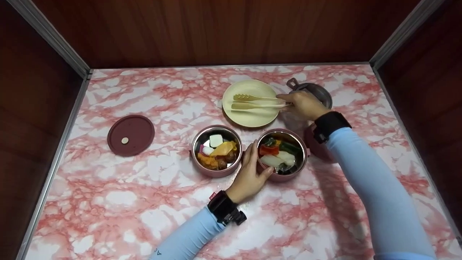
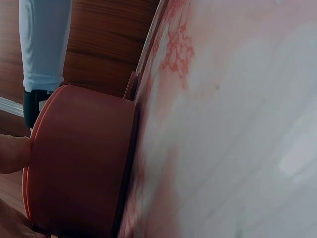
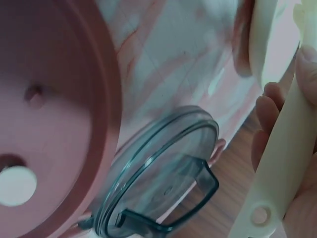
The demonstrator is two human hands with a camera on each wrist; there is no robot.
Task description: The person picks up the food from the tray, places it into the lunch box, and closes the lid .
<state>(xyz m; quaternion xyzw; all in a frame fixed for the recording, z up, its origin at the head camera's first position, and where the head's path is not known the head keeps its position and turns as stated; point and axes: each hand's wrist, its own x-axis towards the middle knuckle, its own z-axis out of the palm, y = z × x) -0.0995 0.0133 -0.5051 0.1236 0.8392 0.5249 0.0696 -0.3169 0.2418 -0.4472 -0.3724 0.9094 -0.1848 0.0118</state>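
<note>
My left hand grips the side of the right-hand pink food container, fingers along its left wall and thumb at the near rim. Inside its steel lining are pieces of red, green and pale food. In the left wrist view the container's outer wall stands on the table. My right hand holds cream tongs over the cream plate; one tip is toothed, the other flat. The right wrist view shows the tongs' holed handle end in the palm.
A second pink container with yellow, white and orange food stands to the left. One maroon lid lies far left; another lies partly under my right wrist. A clear lid with a handle is near my right hand. Wooden walls surround the table.
</note>
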